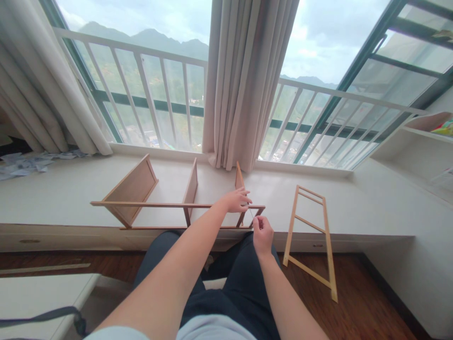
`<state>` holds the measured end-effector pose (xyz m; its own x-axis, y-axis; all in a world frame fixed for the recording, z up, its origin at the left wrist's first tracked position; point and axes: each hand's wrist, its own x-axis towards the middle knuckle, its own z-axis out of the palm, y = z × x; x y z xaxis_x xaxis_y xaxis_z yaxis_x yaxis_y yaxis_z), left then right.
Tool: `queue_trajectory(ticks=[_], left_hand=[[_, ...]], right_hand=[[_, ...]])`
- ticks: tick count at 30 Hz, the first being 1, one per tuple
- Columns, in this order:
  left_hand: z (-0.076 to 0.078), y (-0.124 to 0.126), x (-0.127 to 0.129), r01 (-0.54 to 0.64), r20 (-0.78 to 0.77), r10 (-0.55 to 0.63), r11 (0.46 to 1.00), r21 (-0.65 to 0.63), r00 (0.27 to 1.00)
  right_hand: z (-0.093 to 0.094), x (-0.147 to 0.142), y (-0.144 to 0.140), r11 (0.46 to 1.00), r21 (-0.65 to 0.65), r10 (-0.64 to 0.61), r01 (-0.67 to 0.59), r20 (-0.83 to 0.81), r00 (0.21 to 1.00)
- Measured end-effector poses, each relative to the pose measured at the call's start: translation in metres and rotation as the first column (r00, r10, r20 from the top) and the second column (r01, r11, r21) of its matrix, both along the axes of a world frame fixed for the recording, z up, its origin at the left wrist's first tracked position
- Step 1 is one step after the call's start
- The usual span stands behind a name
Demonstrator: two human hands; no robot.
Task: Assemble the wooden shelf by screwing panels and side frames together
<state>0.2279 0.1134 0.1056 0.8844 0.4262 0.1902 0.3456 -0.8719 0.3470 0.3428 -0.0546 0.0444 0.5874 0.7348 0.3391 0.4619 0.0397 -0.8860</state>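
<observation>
A half-built wooden shelf unit (pixel 141 205) lies on its side on the white window ledge (pixel 71 189), with three upright panels joined by thin rails. My left hand (pixel 238 200) rests on the top rail by the rightmost panel (pixel 239 179). Just below it, my right hand (pixel 262 232) is closed around a thin metal tool, whose tip points at the rail's right end. A separate ladder-like wooden side frame (pixel 311 236) leans off the ledge's front edge to the right.
A beige curtain (pixel 244 80) hangs behind the shelf; another curtain (pixel 42 94) is at the left. Window railings run along the back. Papers (pixel 24 164) lie at far left. A white shelf (pixel 417 146) is at right, a white surface (pixel 38 293) at lower left.
</observation>
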Motion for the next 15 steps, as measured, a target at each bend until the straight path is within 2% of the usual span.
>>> queue_trajectory(ticks=[15], left_hand=[[-0.0007,0.0002,-0.0005,-0.009,-0.018,0.009,1.000,0.009,1.000]], right_hand=[[-0.0025,0.0009,0.0003,0.999,-0.012,0.036,-0.037,-0.055,0.998]])
